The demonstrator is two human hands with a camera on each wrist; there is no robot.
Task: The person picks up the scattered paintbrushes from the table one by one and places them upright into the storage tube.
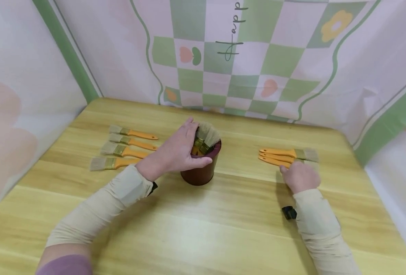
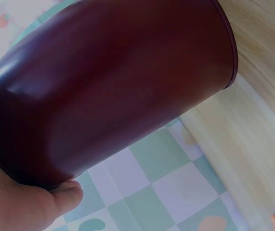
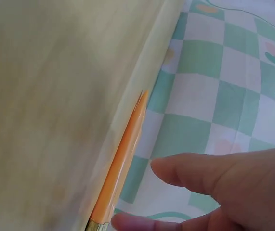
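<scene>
"So, which step am I feeding through from here?"

"I'd call it steady-and-reach. My left grip (image 1: 176,151) is curled over the mouth of the dark red cup (image 1: 198,175), thumb along the near rim. The cup stands upright about mid-surface (image 1: 230,208), nearer the far edge, with loose brushes (image 1: 207,133) in it, bristles up."

"And my right grip (image 1: 301,177)?"

"Toward the right edge, at a bunch of orange-handled brushes (image 1: 278,152). The right wrist view has its thumb (image 3: 190,171) and finger (image 3: 142,222) well parted, nothing held between them. Whether the finger touches the nearest brush, I can't tell."

"What does the next move call for?"

"My guess: pinching one handle and parting it from its neighbours, since at least three lie packed together. I'd have the left grip pin the cup, as a knock might tip it."

"And toward the left edge?"

"A row of four brushes (image 1: 120,150), bristles outward; my left arm hides the nearest handle's end."

"The room?"

"Pale wood-grain surface, far corners rounded, a patch of glare toward the near edge. Behind the far edge hangs checked cloth (image 1: 214,82) in green and white; a green band (image 1: 68,53) runs down to the far left corner."
</scene>
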